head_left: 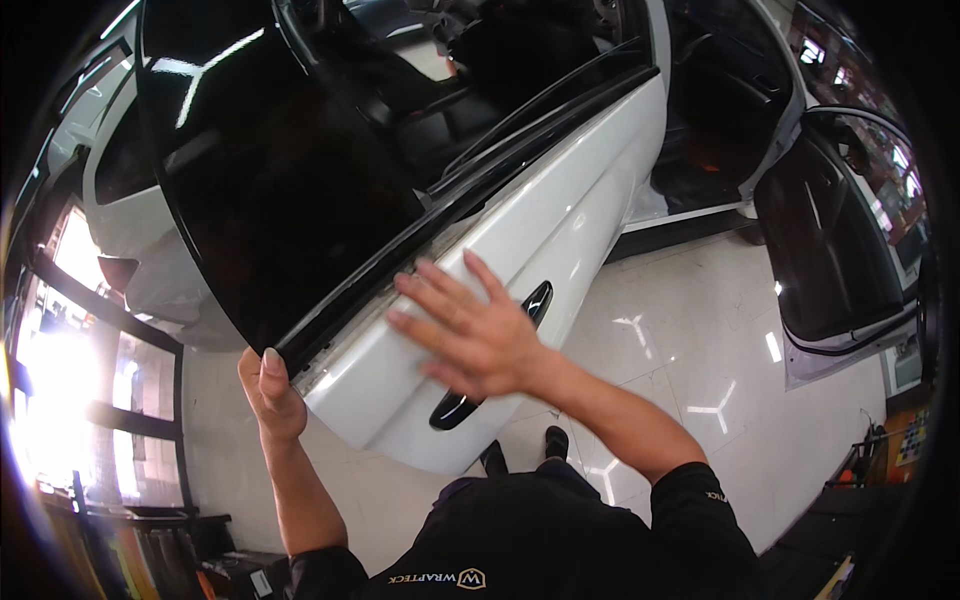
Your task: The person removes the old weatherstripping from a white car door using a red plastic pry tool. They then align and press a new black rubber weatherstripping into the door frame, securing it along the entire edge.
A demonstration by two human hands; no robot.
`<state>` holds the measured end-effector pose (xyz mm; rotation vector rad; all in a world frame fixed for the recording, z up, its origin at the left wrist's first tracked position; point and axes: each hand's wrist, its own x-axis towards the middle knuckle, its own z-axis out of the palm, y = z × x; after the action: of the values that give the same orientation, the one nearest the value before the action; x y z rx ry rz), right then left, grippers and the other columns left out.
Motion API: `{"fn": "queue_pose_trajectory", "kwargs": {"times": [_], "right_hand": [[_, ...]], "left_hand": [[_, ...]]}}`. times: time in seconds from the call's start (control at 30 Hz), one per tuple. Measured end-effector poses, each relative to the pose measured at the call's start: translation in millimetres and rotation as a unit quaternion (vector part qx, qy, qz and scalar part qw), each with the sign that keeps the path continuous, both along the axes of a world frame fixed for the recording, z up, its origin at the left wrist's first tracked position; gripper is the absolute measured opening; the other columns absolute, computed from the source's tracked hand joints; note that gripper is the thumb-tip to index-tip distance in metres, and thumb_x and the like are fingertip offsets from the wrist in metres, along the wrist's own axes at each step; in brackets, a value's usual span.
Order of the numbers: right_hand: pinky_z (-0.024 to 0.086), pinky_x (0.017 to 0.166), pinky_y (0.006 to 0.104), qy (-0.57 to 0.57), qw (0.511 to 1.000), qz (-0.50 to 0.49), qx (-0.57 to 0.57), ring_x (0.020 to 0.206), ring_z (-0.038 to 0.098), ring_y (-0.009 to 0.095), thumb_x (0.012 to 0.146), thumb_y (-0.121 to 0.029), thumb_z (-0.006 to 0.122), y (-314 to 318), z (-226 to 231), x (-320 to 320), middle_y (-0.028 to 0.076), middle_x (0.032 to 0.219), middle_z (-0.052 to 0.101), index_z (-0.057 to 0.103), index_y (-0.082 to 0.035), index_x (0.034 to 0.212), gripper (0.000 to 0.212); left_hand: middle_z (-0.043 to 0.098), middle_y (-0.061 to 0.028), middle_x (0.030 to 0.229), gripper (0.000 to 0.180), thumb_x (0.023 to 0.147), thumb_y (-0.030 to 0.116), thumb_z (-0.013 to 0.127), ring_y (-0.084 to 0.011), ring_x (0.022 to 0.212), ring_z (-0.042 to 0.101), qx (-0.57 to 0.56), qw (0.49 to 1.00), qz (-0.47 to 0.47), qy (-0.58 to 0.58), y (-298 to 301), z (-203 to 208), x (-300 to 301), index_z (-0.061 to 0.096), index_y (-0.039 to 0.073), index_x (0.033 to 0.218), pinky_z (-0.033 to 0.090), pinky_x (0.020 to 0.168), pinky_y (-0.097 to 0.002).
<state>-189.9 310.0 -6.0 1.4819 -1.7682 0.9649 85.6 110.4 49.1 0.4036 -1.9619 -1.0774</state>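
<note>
A white car door (560, 215) stands open in front of me, with a glossy black handle (455, 410) and a dark window (270, 170) above it. My left hand (272, 395) grips the door's rear corner, thumb on the near side at the end of the black window trim (400, 245). Its other fingers are partly hidden behind the edge. Over the white panel, just below the trim, my right hand (470, 325) is spread palm down, slightly smeared by motion. It covers part of the handle; whether it touches the panel I cannot tell.
The car's dark interior (440, 120) lies beyond the door. Another open door (830, 240) stands at the right. Shiny pale tiles (680, 320) make up the floor, and my shoes (556, 442) show below the door. Bright windows (80, 350) are at the left.
</note>
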Motion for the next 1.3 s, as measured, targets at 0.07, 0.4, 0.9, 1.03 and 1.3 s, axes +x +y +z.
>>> {"fn": "queue_pose_trajectory", "kwargs": {"times": [0.07, 0.4, 0.9, 1.03, 1.3], "right_hand": [[0.028, 0.114, 0.0632, 0.026, 0.998, 0.037, 0.046, 0.137, 0.049, 0.036, 0.087, -0.018, 0.067, -2, -7, 0, 0.018, 0.147, 0.054, 0.061, -0.007, 0.136, 0.05], [0.045, 0.096, 0.0454, -0.091, 0.995, 0.036, -0.009, 0.114, 0.059, 0.037, 0.08, -0.003, 0.066, 65, 13, -39, 0.014, 0.12, 0.066, 0.069, -0.001, 0.111, 0.031], [0.051, 0.07, 0.0332, -0.32, 0.92, 0.226, 0.018, 0.085, 0.063, 0.025, 0.09, -0.006, 0.064, 19, 47, 53, 0.014, 0.106, 0.064, 0.06, 0.002, 0.13, 0.041], [0.048, 0.055, 0.0268, -0.728, 0.605, 0.321, -0.047, 0.064, 0.062, 0.015, 0.102, -0.018, 0.055, 5, 58, 70, 0.013, 0.098, 0.066, 0.049, 0.007, 0.14, 0.046], [0.042, 0.055, 0.0255, -0.804, 0.438, 0.374, -0.146, 0.059, 0.059, 0.011, 0.102, -0.024, 0.058, -19, 61, 63, 0.006, 0.094, 0.067, 0.06, -0.008, 0.105, 0.016]], "left_hand": [[0.069, -0.0118, 0.104, 0.063, 0.101, 0.05, 0.042, -0.0173, 0.094, 0.062, -0.001, 0.999, 0.009, -0.038, -5, -5, 8, 0.065, -0.008, 0.109, 0.048, 0.088, -0.0333], [0.067, -0.0101, 0.111, 0.057, 0.105, 0.048, 0.041, -0.0161, 0.102, 0.061, 0.064, 0.996, 0.061, -0.002, -2, -19, 19, 0.063, -0.003, 0.116, 0.046, 0.095, -0.0325], [0.033, 0.0006, 0.059, 0.059, 0.106, 0.05, 0.049, -0.0105, 0.059, 0.03, -0.14, 0.973, 0.18, -0.029, 45, 14, 0, 0.04, 0.003, 0.072, 0.025, 0.051, -0.0319], [0.03, -0.0036, 0.058, 0.059, 0.104, 0.049, 0.053, -0.0136, 0.055, 0.029, -0.186, 0.961, 0.189, -0.077, 45, 18, 7, 0.04, 0.002, 0.071, 0.025, 0.049, -0.0329], [0.034, 0.0009, 0.057, 0.043, 0.095, 0.034, 0.073, -0.0106, 0.054, 0.03, -0.177, 0.961, 0.203, -0.061, 54, 44, 15, 0.053, 0.004, 0.073, 0.025, 0.049, -0.029]]}}
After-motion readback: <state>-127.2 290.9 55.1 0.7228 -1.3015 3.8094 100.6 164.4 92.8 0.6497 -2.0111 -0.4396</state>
